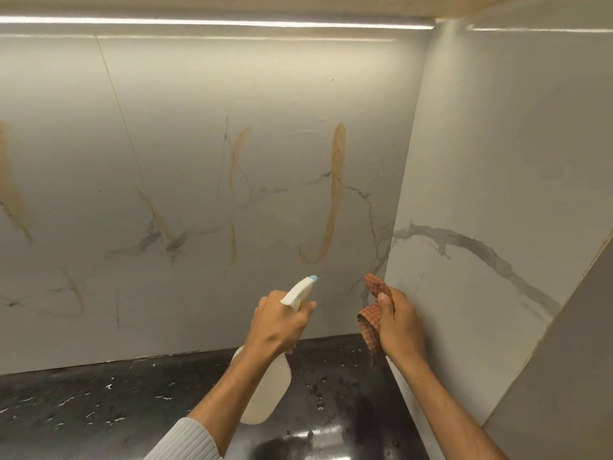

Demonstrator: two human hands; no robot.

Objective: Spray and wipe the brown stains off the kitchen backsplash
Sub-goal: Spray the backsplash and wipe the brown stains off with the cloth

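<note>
The white marble backsplash (185, 134) carries several brown stains. A long hooked streak (335, 190) runs down its right part, and fainter ones (237, 154) (154, 212) lie left of it. My left hand (277, 322) grips a white spray bottle (265, 390), its blue-tipped nozzle (311, 278) pointing up at the wall just below the hooked streak. My right hand (398, 320) holds a bunched orange checked cloth (373, 313) near the corner, close to the side wall.
A black speckled counter (99, 403) runs below the backsplash, wet in spots. A marble side wall (481, 194) closes the right side. A light strip (215, 22) glows under the cabinet above. Another stain (10, 184) marks the far left.
</note>
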